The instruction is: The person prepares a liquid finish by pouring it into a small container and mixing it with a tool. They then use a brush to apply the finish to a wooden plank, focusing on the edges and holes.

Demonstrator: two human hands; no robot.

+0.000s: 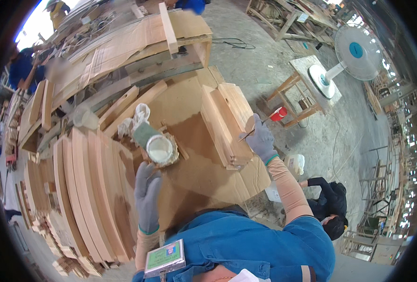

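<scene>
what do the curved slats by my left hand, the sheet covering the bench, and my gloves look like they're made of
Curved slats: bare, unfinished wood, pale with visible grain. Sheet on the bench: brown corrugated cardboard by its look, matte, with creases and a darker stain. Gloves on the left hand and right hand: grey knit fabric with green cuffs, possibly coated; the picture is too coarse to tell.

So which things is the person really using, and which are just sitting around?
In use:
right hand with a thin brush
wood pieces under the brush
white glue pot
left hand near the pot

Just lying about:
fan
red cup
curved boards
plastic cup
</scene>
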